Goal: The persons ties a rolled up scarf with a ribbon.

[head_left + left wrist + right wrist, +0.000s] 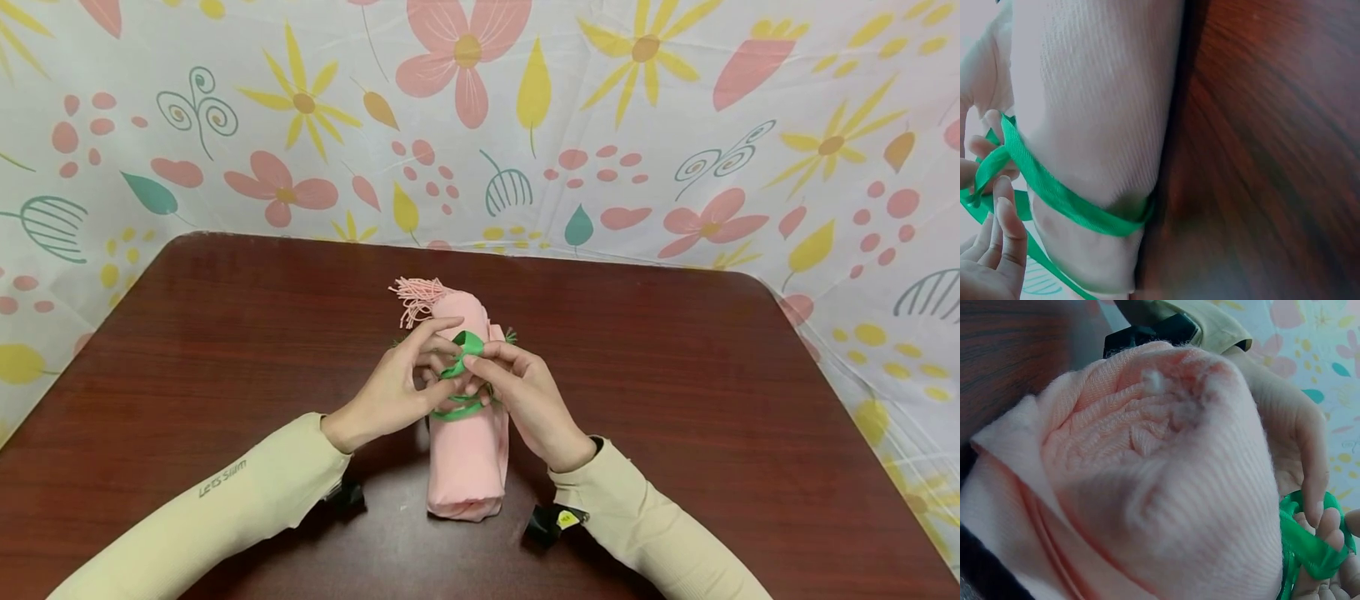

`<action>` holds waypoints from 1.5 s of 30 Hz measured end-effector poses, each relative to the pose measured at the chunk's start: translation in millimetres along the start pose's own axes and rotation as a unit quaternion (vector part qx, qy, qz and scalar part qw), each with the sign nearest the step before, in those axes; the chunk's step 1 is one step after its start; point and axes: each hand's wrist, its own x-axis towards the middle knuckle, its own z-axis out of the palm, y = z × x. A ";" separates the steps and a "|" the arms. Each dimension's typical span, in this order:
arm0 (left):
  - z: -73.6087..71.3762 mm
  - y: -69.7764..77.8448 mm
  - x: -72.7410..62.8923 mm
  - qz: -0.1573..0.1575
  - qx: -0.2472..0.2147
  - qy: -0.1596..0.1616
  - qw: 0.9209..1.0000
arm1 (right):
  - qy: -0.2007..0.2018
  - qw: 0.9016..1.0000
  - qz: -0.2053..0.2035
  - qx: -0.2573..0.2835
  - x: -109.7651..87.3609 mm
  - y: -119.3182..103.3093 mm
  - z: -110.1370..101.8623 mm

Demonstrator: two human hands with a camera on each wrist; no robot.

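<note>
A rolled pink scarf (465, 467) lies lengthwise on the table, its pale fringe (420, 298) spilling out at the far left end. Around its middle runs a green ribbon (459, 410), which also shows as a flat band (1072, 206) in the left wrist view. Above the roll, my left hand (390, 387) holds a raised ribbon loop between thumb and fingers. From the other side my right hand (542, 404) pinches the same loop with thumb and index finger. The fingers of both hands meet close together, partly hiding the crossing of the ribbon. The roll's folded end (1135, 437) fills the right wrist view.
The dark wooden table (225, 350) stretches out on both sides of the scarf. A floral cloth (480, 167) hangs behind its back edge. Black wrist cameras sit under both sleeves, near the table top.
</note>
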 end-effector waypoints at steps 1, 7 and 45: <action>-0.8 -0.3 -0.6 -0.001 0.002 -0.002 1.000 | 0.001 1.000 0.000 0.001 0.0 0.4 -0.4; -5.5 -1.5 -4.2 -0.015 0.001 -0.008 1.000 | 0.011 1.000 0.005 0.006 -0.3 2.0 -1.7; -49.1 8.7 -9.6 -0.065 0.076 -0.001 0.995 | 0.040 0.999 0.011 0.004 3.9 4.2 -4.9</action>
